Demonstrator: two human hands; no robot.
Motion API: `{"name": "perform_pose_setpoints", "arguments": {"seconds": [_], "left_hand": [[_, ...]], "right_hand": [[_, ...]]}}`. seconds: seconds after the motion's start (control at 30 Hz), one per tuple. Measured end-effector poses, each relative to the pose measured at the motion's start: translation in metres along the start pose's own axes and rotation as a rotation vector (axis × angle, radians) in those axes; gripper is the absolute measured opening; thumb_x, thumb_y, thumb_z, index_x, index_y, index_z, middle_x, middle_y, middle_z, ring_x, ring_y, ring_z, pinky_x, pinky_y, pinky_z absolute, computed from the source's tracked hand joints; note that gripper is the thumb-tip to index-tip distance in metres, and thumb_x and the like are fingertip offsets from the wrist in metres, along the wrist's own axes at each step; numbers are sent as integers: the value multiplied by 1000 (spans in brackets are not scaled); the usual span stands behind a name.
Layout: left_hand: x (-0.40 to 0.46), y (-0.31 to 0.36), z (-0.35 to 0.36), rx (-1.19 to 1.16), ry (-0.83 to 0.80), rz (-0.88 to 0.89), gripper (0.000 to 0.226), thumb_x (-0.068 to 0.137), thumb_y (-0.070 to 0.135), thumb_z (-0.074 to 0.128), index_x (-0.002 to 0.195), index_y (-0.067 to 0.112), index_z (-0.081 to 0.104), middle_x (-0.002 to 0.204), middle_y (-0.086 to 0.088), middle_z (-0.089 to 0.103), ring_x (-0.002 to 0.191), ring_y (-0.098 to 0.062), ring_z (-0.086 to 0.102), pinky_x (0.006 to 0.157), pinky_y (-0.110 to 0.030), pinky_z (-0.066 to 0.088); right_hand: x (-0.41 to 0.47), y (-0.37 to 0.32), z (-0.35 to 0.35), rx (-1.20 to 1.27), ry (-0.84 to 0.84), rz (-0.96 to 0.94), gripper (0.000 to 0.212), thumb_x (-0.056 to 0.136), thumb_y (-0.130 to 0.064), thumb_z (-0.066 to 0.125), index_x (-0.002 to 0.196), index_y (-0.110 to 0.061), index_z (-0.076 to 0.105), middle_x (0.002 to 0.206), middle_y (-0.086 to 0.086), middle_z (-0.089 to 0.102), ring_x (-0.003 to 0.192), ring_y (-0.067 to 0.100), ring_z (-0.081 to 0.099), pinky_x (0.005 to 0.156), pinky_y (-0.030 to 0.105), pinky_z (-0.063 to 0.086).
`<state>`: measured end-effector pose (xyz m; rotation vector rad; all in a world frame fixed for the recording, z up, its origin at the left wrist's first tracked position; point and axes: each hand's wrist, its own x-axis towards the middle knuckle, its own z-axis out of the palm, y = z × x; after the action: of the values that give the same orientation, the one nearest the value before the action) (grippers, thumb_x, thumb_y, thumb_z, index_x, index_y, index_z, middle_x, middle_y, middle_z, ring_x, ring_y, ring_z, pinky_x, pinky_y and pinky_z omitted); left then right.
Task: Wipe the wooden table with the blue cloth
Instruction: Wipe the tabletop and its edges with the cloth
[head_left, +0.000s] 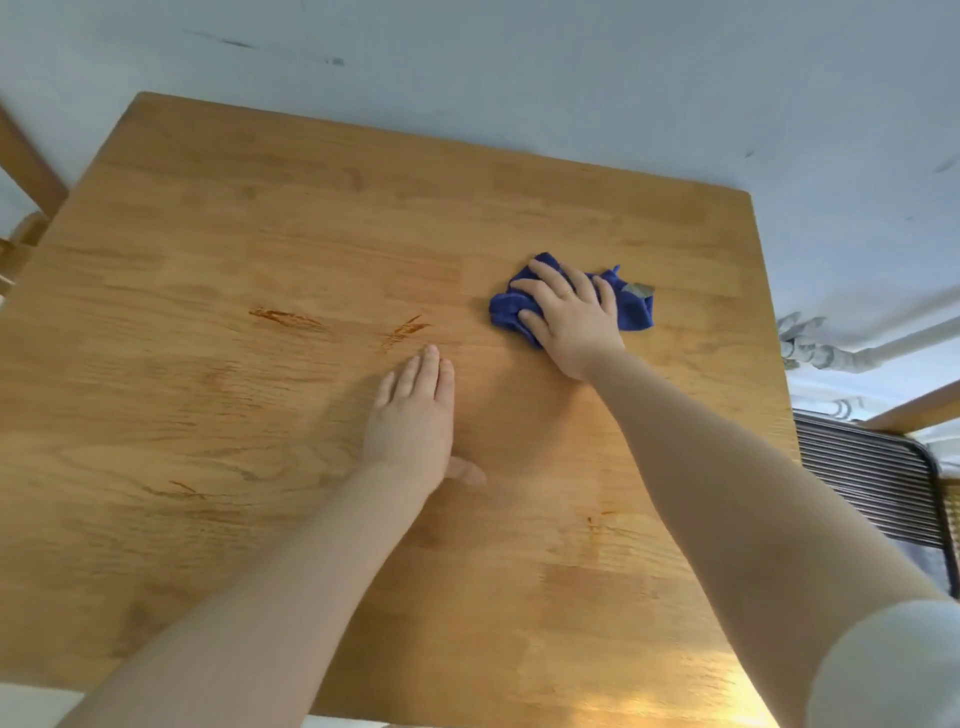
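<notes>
The wiping step is in hand: the right hand (569, 317) presses down with spread fingers on the crumpled blue cloth (631, 312) at the right-centre of the light wooden counter (260, 208), while the left hand (413, 410) lies flat and released on the bare wood nearby. I count at least 3 reddish-brown smears (285, 318) to the cloth's left, so the next move likely calls for a firm leftward sweep over them.

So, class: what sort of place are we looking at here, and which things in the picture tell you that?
Probably a home dining corner: a wooden table with reddish smears, part of a wooden chair beside it, and a plain painted wall behind.
</notes>
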<state>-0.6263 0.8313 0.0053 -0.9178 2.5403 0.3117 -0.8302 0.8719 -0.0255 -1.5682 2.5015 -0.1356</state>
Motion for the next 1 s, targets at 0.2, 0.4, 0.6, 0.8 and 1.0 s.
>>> {"name": "perform_pose_setpoints", "arguments": {"seconds": [0.2,0.4,0.6,0.8,1.0], "left_hand": [[-4,-2,2,-75,12,5,127,64,68,65,148,9,-10,156,-8,-19,145,-21,-10,116,-36,-3],[-6,-1,-2,-140,36,-8,126,62,65,69,149,13,-7,157,-4,-16,145,-18,-8,117,-35,1],[-1,0,-2,-65,-13,-2,127,66,65,66,147,8,-13,155,-8,-22,145,-20,-12,116,-36,-6],[-3,3,-5,-51,-43,-39,129,64,66,66,146,8,-14,154,-8,-23,145,-20,-12,116,-36,-6],[-8,5,-11,-24,-50,-43,118,66,66,65,149,9,3,156,-8,-19,145,-19,-11,117,-36,-3]], "right_hand": [[-41,-28,12,41,29,23,39,96,-41,31,133,-33,40,153,-11,24,142,25,13,113,50,6],[-69,-47,11,49,-56,-130,57,87,-51,12,133,-33,40,153,-12,24,142,25,13,112,49,4],[19,-17,2,116,11,36,36,96,-41,34,131,-33,42,152,-13,24,142,22,11,113,46,2],[9,-25,3,89,-51,-68,39,95,-42,37,131,-29,40,152,-10,24,141,27,11,112,49,3],[-55,-45,11,17,-115,-304,58,86,-50,14,131,-26,41,152,-9,27,141,29,15,111,51,7]]}}
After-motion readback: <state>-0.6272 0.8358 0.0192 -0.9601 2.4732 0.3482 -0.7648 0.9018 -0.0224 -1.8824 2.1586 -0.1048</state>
